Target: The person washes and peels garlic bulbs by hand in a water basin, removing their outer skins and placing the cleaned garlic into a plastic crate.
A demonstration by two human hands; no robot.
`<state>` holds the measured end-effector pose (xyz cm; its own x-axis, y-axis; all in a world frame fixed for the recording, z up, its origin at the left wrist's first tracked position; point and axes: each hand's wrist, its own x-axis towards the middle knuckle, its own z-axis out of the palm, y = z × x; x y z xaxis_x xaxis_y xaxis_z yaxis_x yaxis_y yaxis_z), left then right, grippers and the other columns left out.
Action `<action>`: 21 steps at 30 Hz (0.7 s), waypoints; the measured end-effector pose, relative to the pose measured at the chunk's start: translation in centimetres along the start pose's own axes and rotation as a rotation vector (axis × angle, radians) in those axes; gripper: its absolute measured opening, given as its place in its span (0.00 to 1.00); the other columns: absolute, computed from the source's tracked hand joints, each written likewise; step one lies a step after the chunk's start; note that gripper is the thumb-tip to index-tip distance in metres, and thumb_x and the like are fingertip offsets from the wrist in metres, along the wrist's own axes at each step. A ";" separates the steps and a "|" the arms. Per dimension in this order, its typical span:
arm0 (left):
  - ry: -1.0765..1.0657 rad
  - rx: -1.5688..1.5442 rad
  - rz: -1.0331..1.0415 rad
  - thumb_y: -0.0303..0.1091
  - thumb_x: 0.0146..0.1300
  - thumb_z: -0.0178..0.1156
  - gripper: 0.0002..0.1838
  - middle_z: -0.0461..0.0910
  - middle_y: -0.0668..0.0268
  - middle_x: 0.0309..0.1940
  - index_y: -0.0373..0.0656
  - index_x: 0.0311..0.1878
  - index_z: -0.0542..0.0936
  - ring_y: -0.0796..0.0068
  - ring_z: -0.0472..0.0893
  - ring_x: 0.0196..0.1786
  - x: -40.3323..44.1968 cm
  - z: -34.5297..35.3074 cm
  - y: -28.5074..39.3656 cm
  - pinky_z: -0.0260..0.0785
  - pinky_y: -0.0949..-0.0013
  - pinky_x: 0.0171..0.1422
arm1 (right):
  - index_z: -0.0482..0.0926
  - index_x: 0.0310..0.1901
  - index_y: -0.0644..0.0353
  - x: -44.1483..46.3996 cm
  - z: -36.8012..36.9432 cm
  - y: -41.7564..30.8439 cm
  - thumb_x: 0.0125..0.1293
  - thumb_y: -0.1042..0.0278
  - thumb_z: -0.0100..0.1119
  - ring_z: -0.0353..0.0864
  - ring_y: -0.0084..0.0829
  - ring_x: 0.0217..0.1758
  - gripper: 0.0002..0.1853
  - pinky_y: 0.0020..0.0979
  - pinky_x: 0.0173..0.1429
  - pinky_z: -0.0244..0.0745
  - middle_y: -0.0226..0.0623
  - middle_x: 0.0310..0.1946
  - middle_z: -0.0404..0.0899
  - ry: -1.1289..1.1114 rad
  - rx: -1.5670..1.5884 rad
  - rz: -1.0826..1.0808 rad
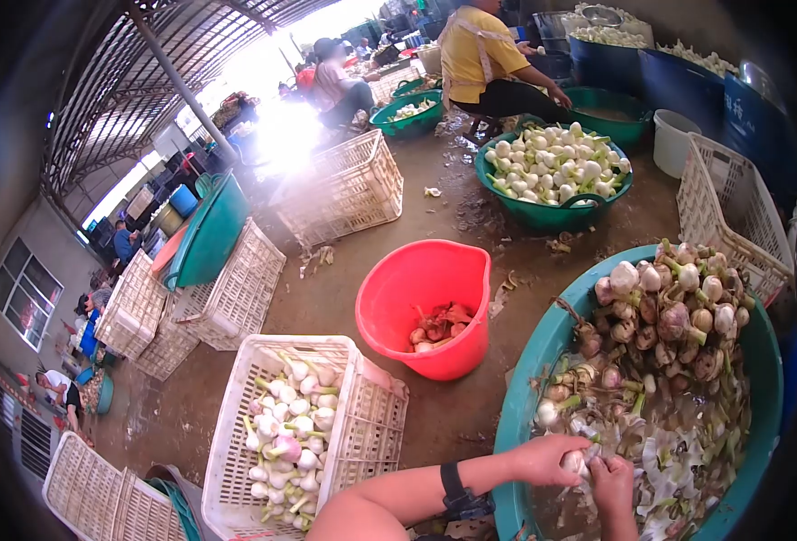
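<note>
Over the big green tub (517,410), my left hand (547,460) is closed around a pale garlic bulb (577,463). My right hand (615,487) is pinched against the same bulb from the other side; its fingertips are partly hidden. Below both hands, loose white garlic skins (655,473) float in murky water. A heap of unpeeled garlic (673,311) with brownish skins and stems rises at the tub's far side. To the left of my forearm stands a white plastic crate (227,451) holding peeled white garlic bulbs (294,433).
A red bucket (380,298) with some reddish garlic stands ahead. Beyond it is a green basin (543,215) heaped with white bulbs. White crates (353,189) stand on the wet floor. A person in a yellow top (479,54) sits near the basin; other people work farther back.
</note>
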<state>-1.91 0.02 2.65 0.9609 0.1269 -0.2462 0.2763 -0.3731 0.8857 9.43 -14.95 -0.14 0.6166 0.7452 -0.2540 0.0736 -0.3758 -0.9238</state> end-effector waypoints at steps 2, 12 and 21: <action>0.043 0.039 0.058 0.36 0.50 0.60 0.29 0.69 0.54 0.56 0.40 0.57 0.68 0.55 0.67 0.59 -0.1 0.5 -0.3 0.59 0.64 0.63 | 0.75 0.24 0.65 1.2 -1.2 2.6 0.59 0.70 0.55 0.66 0.16 0.19 0.10 0.22 0.23 0.60 0.30 0.20 0.74 -0.110 0.214 0.242; 0.423 -0.050 0.418 0.19 0.54 0.55 0.14 0.77 0.55 0.46 0.39 0.45 0.77 0.59 0.76 0.52 0.2 1.3 0.8 0.70 0.66 0.55 | 0.77 0.27 0.63 -0.5 -0.9 -3.0 0.61 0.71 0.56 0.72 0.17 0.25 0.07 0.21 0.29 0.68 0.27 0.23 0.77 0.066 0.596 0.210; 0.730 -0.571 0.080 0.28 0.55 0.64 0.12 0.75 0.64 0.44 0.39 0.42 0.78 0.76 0.75 0.46 0.4 0.3 -1.7 0.69 0.71 0.50 | 0.78 0.41 0.56 -2.4 -4.4 1.9 0.53 0.69 0.61 0.74 0.42 0.48 0.13 0.41 0.53 0.66 0.39 0.40 0.78 -0.138 -0.840 -0.441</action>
<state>-2.01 0.47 0.94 0.6724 0.7392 -0.0387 -0.0287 0.0783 0.9965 11.53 -19.80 -0.01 0.3048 0.9523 -0.0136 0.8484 -0.2780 -0.4505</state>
